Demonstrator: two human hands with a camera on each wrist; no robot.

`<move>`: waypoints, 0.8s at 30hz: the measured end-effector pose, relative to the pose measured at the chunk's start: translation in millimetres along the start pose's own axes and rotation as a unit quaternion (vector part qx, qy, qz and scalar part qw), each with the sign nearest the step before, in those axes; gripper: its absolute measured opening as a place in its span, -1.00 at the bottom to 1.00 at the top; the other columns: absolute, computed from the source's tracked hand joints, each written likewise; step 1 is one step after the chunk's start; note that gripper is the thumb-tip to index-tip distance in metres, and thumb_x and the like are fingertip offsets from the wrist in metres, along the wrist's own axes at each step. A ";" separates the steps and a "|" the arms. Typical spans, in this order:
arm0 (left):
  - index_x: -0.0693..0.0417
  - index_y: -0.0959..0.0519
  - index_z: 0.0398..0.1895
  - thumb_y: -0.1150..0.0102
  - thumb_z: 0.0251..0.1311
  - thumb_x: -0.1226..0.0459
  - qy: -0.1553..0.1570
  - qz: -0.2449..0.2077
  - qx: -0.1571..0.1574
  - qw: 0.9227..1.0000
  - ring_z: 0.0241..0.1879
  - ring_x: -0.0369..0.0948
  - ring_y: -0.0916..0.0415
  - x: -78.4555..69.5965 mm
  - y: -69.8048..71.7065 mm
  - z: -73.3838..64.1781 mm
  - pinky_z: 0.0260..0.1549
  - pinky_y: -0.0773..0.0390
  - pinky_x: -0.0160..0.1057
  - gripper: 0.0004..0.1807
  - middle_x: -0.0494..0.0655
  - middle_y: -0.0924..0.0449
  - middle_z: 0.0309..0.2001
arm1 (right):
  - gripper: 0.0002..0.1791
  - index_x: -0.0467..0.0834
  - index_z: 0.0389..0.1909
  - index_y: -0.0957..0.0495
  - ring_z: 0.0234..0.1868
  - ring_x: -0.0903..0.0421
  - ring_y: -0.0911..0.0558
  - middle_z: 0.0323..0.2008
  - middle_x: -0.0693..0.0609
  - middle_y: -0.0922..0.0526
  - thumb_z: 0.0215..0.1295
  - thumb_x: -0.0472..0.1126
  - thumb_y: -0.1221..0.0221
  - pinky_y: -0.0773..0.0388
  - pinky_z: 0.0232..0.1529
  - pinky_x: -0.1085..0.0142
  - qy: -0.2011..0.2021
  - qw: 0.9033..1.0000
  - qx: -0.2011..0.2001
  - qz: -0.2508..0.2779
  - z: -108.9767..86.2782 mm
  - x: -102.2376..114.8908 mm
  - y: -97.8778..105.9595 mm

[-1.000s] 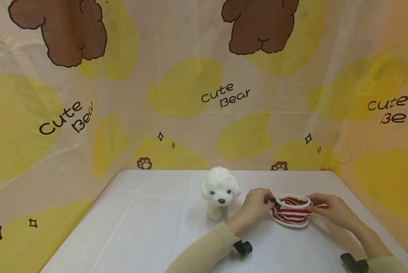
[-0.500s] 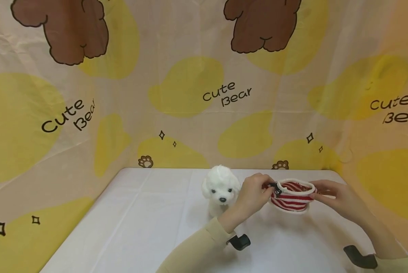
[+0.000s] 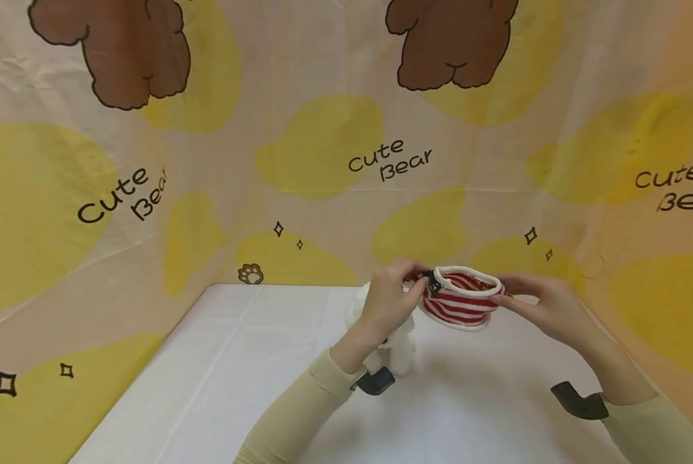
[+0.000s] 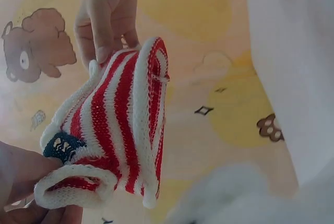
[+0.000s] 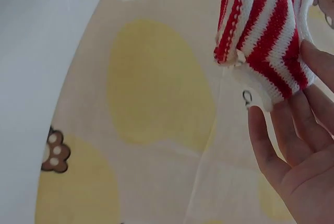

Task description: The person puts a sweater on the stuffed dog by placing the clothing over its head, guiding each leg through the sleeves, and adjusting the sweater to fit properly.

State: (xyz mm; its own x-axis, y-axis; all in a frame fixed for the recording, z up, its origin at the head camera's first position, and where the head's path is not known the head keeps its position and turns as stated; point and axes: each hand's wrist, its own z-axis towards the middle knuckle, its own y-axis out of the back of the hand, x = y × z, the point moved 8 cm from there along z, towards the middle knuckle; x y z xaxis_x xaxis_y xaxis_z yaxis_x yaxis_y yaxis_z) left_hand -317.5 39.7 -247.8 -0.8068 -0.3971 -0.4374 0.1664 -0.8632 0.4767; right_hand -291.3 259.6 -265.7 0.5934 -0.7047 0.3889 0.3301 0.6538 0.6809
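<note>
A small knitted sweater (image 3: 465, 308), red and white striped with rolled white edges, is held up above the table by both hands. My left hand (image 3: 388, 295) pinches its left side beside a dark patch (image 4: 63, 146). At the opposite side my right hand (image 3: 555, 312) grips the edge between thumb and fingers, as the right wrist view also shows. The wide white-rimmed opening faces up in the head view. Behind my left hand and wrist stands a white plush dog (image 3: 403, 351), its face mostly hidden.
Under the hands spreads a white table (image 3: 253, 367). A yellow-patterned curtain (image 3: 305, 148) with bears and lettering rises along its back and sides. Black camera mounts sit at the left wrist (image 3: 376, 381) and right wrist (image 3: 579, 402).
Both hands have lifted the sweater off the table and carried it up and to the left. My left hand now covers much of the plush dog, which was fully in sight before.
</note>
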 end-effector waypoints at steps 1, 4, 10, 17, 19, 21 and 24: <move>0.12 -0.66 -0.27 -0.24 0.12 0.39 0.000 0.007 -0.004 1.000 -0.33 -0.30 -0.58 1.7 5.2 0.7 -0.33 -0.51 -0.51 -0.89 -0.09 -0.67 -0.31 | -0.63 -0.09 -0.08 -0.64 -0.22 0.54 -0.56 -0.24 0.03 -0.73 0.02 -0.24 -0.39 -0.41 -0.21 0.71 0.009 1.000 -0.004 -0.001 4.4 3.6 -2.3; 0.11 -0.66 -0.28 -0.24 0.12 0.39 0.000 0.023 -0.016 1.000 -0.32 -0.29 -0.57 7.1 20.8 1.8 -0.34 -0.51 -0.47 -0.89 -0.09 -0.67 -0.31 | -0.62 -0.13 -0.10 -0.64 -0.25 0.49 -0.59 -0.25 0.05 -0.72 -0.01 -0.27 -0.40 -0.47 -0.20 0.66 0.033 0.999 -0.009 0.002 17.6 13.7 -10.2; 0.12 -0.66 -0.29 -0.23 0.13 0.38 0.008 0.042 -0.045 0.998 -0.35 -0.28 -0.56 18.7 49.9 1.6 -0.35 -0.53 -0.39 -0.90 -0.10 -0.66 -0.33 | -0.63 -0.16 -0.06 -0.61 -0.28 0.26 -0.65 -0.23 0.02 -0.71 0.06 -0.24 -0.36 -0.52 -0.25 0.61 0.042 0.999 -0.002 0.015 43.3 28.1 -25.5; 0.12 -0.67 -0.28 -0.23 0.15 0.35 0.029 0.063 -0.067 0.995 -0.36 -0.27 -0.56 33.3 74.6 -1.7 -0.35 -0.55 -0.29 -0.90 -0.09 -0.67 -0.34 | -0.65 -0.23 -0.09 -0.62 -0.27 0.06 -0.69 -0.22 -0.06 -0.71 0.06 -0.26 -0.36 -0.64 -0.21 0.27 0.048 0.998 0.001 0.044 64.6 42.6 -43.1; 0.11 -0.68 -0.28 -0.23 0.16 0.35 0.037 0.068 -0.072 0.994 -0.36 -0.27 -0.55 37.7 82.0 -3.5 -0.35 -0.55 -0.28 -0.90 -0.10 -0.67 -0.34 | -0.65 -0.23 -0.09 -0.62 -0.27 0.06 -0.68 -0.22 -0.07 -0.71 0.06 -0.25 -0.36 -0.64 -0.20 0.17 0.048 0.998 0.003 0.052 69.6 45.9 -49.7; 0.11 -0.68 -0.29 -0.23 0.16 0.34 0.046 0.072 -0.078 0.993 -0.34 -0.27 -0.55 41.9 89.2 -5.9 -0.34 -0.55 -0.26 -0.91 -0.10 -0.67 -0.34 | -0.65 -0.24 -0.10 -0.62 -0.26 0.06 -0.68 -0.22 -0.08 -0.71 0.07 -0.24 -0.36 -0.64 -0.20 0.13 0.046 0.997 0.008 0.065 74.2 49.0 -56.3; 0.12 -0.68 -0.29 -0.23 0.16 0.35 0.057 0.073 -0.079 0.993 -0.33 -0.25 -0.56 48.0 97.3 -9.5 -0.32 -0.57 -0.23 -0.91 -0.09 -0.67 -0.33 | -0.65 -0.26 -0.10 -0.62 -0.27 0.04 -0.67 -0.22 -0.09 -0.71 0.07 -0.24 -0.36 -0.63 -0.19 0.11 0.045 0.995 0.014 0.087 79.4 52.7 -66.1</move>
State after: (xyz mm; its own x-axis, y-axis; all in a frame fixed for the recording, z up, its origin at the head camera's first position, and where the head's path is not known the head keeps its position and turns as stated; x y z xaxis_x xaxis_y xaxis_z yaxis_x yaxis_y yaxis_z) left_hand -334.7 -66.4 -229.6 -0.7001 -0.5458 -0.4603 0.3707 -0.8289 0.4190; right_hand -340.1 157.3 -240.9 0.7036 -0.5536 0.4455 0.1970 0.7544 0.6262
